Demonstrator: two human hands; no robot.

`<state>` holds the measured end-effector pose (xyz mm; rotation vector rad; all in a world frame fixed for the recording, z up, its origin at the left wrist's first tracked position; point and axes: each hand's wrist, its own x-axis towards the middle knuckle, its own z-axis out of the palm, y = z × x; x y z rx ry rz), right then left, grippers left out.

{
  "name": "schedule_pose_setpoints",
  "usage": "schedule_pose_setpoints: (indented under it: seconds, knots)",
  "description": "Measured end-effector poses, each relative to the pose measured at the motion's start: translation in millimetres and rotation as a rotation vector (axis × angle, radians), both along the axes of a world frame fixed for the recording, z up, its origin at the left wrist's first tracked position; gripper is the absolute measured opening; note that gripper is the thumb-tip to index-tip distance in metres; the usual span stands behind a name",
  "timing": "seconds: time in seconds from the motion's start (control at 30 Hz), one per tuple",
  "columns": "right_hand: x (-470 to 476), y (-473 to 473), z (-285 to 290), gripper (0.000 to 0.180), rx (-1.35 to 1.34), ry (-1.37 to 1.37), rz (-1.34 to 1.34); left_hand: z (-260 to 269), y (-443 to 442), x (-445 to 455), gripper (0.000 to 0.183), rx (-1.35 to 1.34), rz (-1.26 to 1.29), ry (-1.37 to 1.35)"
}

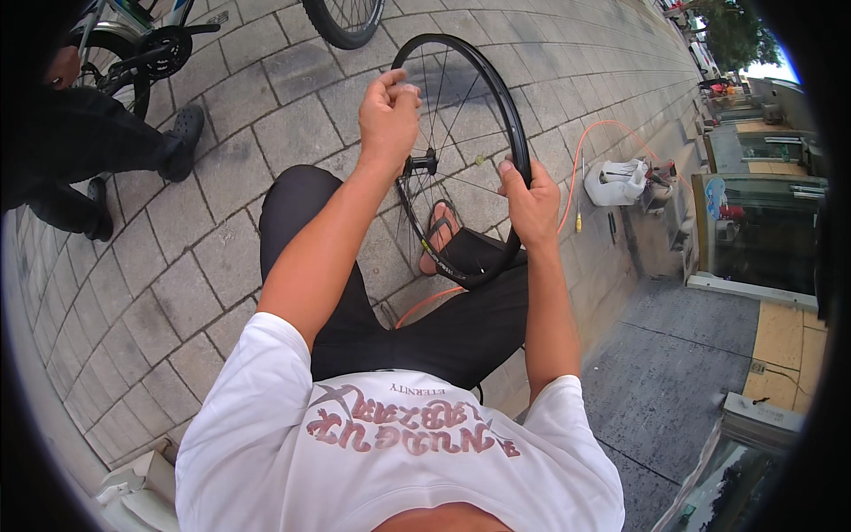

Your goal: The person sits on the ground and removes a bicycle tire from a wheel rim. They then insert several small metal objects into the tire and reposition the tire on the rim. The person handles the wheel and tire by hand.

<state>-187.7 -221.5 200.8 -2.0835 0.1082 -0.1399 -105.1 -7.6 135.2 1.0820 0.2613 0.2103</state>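
A spoked bicycle wheel [516,133] with a black rim stands upright between my knees. Its lower edge is by my thigh, and a label shows on the low part of the rim. My right hand [532,199] grips the rim at the right, thumb on the inner side. At the wheel's upper left, my left hand [390,106] is raised with its fingers curled. Whether those fingertips touch the rim or pinch something small is unclear. The black hub [423,163] shows just below the left hand, and thin spokes fan out from it.
A screwdriver [578,221] with a yellow handle lies near a white plastic container [615,183] by the steps. An orange hose [577,149] runs over the paving. Another person's leg [126,133] and a bicycle [139,56] are at left; another wheel [346,23] is ahead.
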Motion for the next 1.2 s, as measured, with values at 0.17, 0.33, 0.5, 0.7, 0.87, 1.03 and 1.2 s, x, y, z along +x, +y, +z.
schedule_pose_setpoints:
  seconds: [0.17,0.33,0.5,0.7,0.87,1.03,1.2]
  knots:
    - [28.0,4.8,1.8,0.021,-0.026,0.1,-0.013,32.8,83.2,-11.2,0.024,-0.383,0.133,-0.062]
    - [44.9,-9.1,1.5,0.028,-0.071,0.12,-0.002,-25.3,189.5,-60.1,0.024,-0.202,0.196,-0.172]
    - [50.6,-17.7,0.6,0.024,0.024,0.114,-0.082,-215.1,257.1,-182.3,0.024,0.113,0.224,0.684]
    - [68.8,-27.0,-0.2,0.027,-0.02,0.172,-0.083,-321.9,275.0,-291.4,0.028,0.076,0.358,1.057]
    - [76.2,-7.2,14.5,0.031,-0.096,0.207,-0.173,-386.7,308.9,-292.0,0.033,0.41,0.368,1.101]
    - [79.9,2.6,18.3,0.04,-0.19,0.197,-0.191,-408.4,350.2,-251.5,0.028,0.627,0.488,0.987]
    - [88.3,19.8,21.9,0.039,-0.251,0.204,-0.224,-448.6,396.4,-232.8,0.023,0.72,0.522,1.031]
